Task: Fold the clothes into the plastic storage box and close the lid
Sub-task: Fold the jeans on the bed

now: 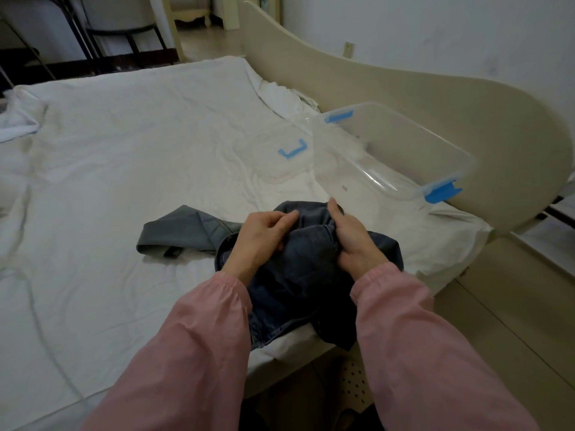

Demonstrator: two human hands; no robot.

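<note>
A dark blue denim garment (305, 275) lies bunched at the near edge of the bed. My left hand (261, 237) grips its cloth on the left, and my right hand (351, 237) grips a bunched fold on the right. A grey garment (180, 231) lies flat just left of the denim. The clear plastic storage box (389, 150) with blue latches stands open and tilted against the headboard, beyond my hands. Its clear lid (273, 157) with a blue handle lies flat on the sheet, left of the box.
The white sheet (124, 166) covers the bed. A cream headboard (466, 98) runs along the right. A white garment (18, 119) lies at the far left edge. Dark chair legs (124, 42) stand beyond the bed. Floor shows below the near edge.
</note>
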